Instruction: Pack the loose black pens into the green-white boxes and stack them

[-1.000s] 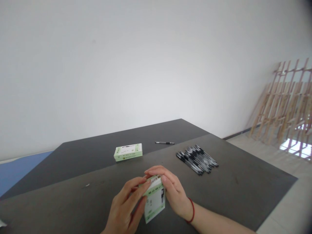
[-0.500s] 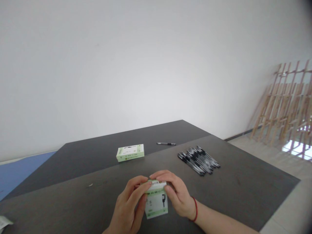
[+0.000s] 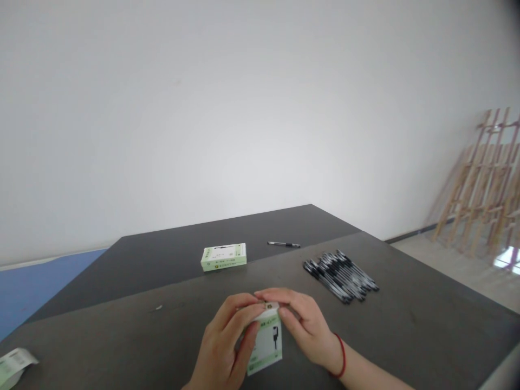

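Note:
Both hands are on a small white and green pen box point(image 3: 266, 344) held upright close to me, with a black pen printed on its front. My left hand point(image 3: 229, 338) wraps the left side and lays its fingers over the top. My right hand point(image 3: 306, 330), a red cord on its wrist, grips the upper right corner, fingers across the top edge. The fingers partly hide the top of the box. To the right beyond my hands lies a pile of black and clear pens point(image 3: 341, 275).
A closed white and green box point(image 3: 223, 257) lies flat on the dark table point(image 3: 162, 346). One single pen point(image 3: 283, 244) rests behind the pile. An open-flapped carton point(image 3: 16, 365) shows at lower left, near a small white scrap point(image 3: 157, 308). Wooden racks point(image 3: 479, 184) lean at the right wall.
The view has shifted slightly left, so things on the table sit further right in it. My fingers have closed further over the top of the pen box, covering more of it.

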`<state>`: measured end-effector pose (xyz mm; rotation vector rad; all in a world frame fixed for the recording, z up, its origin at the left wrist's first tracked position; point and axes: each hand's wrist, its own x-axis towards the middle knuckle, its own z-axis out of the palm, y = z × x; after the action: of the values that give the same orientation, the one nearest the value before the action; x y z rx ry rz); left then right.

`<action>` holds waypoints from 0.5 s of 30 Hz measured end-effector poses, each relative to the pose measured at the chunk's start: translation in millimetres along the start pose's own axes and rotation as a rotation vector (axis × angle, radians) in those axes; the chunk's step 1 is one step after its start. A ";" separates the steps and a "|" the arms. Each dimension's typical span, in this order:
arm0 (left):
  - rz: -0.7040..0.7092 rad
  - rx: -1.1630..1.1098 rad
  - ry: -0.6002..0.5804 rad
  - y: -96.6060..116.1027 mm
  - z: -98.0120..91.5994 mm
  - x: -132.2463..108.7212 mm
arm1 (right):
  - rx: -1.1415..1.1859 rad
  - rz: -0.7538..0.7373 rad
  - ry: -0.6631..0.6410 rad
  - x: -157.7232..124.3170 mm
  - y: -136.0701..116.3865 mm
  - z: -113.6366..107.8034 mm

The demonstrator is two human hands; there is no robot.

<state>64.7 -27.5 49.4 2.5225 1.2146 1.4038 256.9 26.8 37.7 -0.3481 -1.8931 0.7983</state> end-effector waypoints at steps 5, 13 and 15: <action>0.047 0.005 -0.032 -1.4 -0.5 2.1 | -0.075 -0.076 0.012 -1.3 2.9 1.1; 0.108 -0.033 0.011 -5.8 3.9 -2.0 | -0.286 -0.328 -0.019 1.5 12.7 0.1; 0.095 -0.044 0.019 -7.4 4.7 -3.2 | -0.297 -0.314 -0.004 0.9 12.9 1.8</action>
<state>62.5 -22.7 41.7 2.5745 1.0670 1.4603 253.5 36.2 29.2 -0.2217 -2.0092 0.3094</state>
